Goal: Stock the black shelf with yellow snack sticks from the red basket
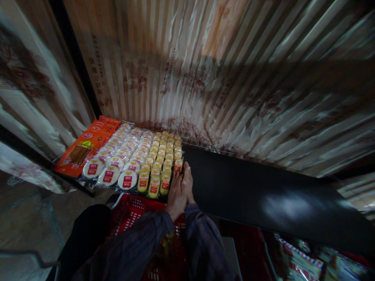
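My left hand (176, 194) and my right hand (188, 182) are pressed together at the front right end of the wrapped yellow snacks (159, 158). Their fingers point away from me and touch or nearly touch the nearest packet of the right-hand row. Whatever lies between the hands is hidden. To the left stand rows of round white rice crackers (127, 180) in clear wrappers with red labels. Orange snack bags (84, 147) lie overlapped at the far left. All of these rest on a black shelf (234, 187).
A red plastic basket (129, 207) sits below the shelf edge, under my forearms, with yellow packets inside. More packaged goods (301, 259) are below the shelf at right. A striped, printed plastic sheet (175, 78) hangs behind, and a dark post (79, 58) rises at left.
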A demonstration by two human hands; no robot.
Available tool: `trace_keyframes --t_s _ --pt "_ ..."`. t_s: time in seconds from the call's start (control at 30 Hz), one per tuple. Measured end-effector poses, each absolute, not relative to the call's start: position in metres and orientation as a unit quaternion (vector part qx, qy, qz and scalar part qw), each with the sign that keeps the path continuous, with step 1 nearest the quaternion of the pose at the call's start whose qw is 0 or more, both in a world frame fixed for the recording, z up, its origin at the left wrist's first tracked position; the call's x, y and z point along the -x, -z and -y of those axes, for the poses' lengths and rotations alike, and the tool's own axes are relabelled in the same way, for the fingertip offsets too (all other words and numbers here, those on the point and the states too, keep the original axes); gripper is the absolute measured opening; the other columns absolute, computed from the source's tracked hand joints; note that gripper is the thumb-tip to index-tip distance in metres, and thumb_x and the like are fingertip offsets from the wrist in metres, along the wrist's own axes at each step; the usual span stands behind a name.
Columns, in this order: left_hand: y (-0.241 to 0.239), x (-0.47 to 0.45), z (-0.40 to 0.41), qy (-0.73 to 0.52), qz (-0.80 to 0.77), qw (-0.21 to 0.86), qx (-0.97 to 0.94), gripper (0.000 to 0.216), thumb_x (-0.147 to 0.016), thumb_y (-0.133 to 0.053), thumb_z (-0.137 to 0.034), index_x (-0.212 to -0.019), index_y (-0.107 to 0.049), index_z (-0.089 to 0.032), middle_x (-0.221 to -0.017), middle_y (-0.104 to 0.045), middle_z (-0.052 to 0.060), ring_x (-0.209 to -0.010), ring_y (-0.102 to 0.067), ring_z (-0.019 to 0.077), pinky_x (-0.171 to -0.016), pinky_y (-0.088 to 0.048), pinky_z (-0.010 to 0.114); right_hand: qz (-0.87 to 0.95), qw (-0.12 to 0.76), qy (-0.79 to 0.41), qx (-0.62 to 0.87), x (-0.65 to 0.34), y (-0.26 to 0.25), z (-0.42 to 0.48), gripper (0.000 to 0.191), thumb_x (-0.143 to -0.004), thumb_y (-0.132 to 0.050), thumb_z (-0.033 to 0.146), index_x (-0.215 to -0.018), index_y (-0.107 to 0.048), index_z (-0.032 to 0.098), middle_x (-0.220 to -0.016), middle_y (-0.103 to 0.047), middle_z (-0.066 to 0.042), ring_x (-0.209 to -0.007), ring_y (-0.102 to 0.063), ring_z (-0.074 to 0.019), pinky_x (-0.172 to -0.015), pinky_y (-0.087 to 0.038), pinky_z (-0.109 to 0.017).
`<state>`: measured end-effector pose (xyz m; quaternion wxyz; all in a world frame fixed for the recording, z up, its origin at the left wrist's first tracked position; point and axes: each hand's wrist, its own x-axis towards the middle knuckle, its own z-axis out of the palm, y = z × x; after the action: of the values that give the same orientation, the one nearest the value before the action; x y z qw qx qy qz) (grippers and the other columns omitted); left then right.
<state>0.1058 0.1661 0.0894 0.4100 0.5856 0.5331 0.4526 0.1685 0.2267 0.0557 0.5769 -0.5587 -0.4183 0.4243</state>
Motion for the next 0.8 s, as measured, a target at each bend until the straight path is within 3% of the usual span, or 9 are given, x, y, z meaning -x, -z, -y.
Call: trace_keyframes --t_s 0.2,0.3,0.47,0.63,0.8 --pt "-0.085 -0.105 -0.14 -0.431 -0.552 0.401 -0.59 0.051 -0.097 -0.024 -0.041 -0.132 -0.054 -0.02 -0.146 -0.049 0.007 -0.141 -0.035 0.0196 -0.12 -0.026 0.039 0.401 0.561 -0.385 0.613 -0.172 -0.064 -0.2 0.064 -0.09 -0.032 0.055 -0.141 -0.045 0.019 -0.148 -0.045 -0.009 -0.139 -0.038 -0.0207 -0.117 -0.027 -0.039" --pt "-0.086 -0.104 -0.125 -0.407 -0.547 0.393 -0.617 0.054 -0.097 -0.021 -0.039 -0.13 -0.055 -0.014 -0.139 -0.054 0.013 -0.134 -0.044 0.0216 -0.117 -0.031 0.04 0.419 0.557 -0.353 0.624 -0.175 -0.062 -0.185 0.058 -0.09 -0.031 0.054 -0.136 -0.049 0.024 -0.143 -0.05 -0.007 -0.136 -0.043 -0.0207 -0.116 -0.027 -0.042" --pt "-0.087 -0.095 -0.103 -0.393 -0.537 0.364 -0.652 0.054 -0.097 -0.017 -0.037 -0.117 -0.06 -0.011 -0.127 -0.061 0.018 -0.126 -0.051 0.0231 -0.111 -0.039 0.041 0.409 0.585 -0.339 0.612 -0.168 -0.065 -0.163 0.054 -0.09 -0.029 0.05 -0.129 -0.051 0.019 -0.133 -0.056 -0.016 -0.126 -0.052 -0.0248 -0.106 -0.039 -0.046" --pt "-0.081 -0.075 -0.076 -0.386 -0.502 0.368 -0.681 0.051 -0.098 -0.018 -0.036 -0.111 -0.061 -0.014 -0.123 -0.063 0.015 -0.126 -0.05 0.0221 -0.11 -0.038 0.042 0.369 0.61 -0.334 0.616 -0.149 -0.072 -0.129 0.051 -0.089 -0.034 0.053 -0.116 -0.055 0.015 -0.1 -0.065 -0.013 -0.095 -0.064 -0.0222 -0.09 -0.049 -0.04" --pt "-0.062 -0.049 -0.037 -0.341 -0.504 0.402 -0.684 0.056 -0.097 -0.014 -0.038 -0.109 -0.063 -0.014 -0.111 -0.067 0.015 -0.11 -0.059 0.022 -0.1 -0.045 0.039 0.396 0.557 -0.342 0.645 -0.127 -0.057 -0.082 0.053 -0.085 -0.039 0.063 -0.097 -0.059 0.016 -0.066 -0.058 0.0 -0.064 -0.057 -0.0158 -0.067 -0.048 -0.029"
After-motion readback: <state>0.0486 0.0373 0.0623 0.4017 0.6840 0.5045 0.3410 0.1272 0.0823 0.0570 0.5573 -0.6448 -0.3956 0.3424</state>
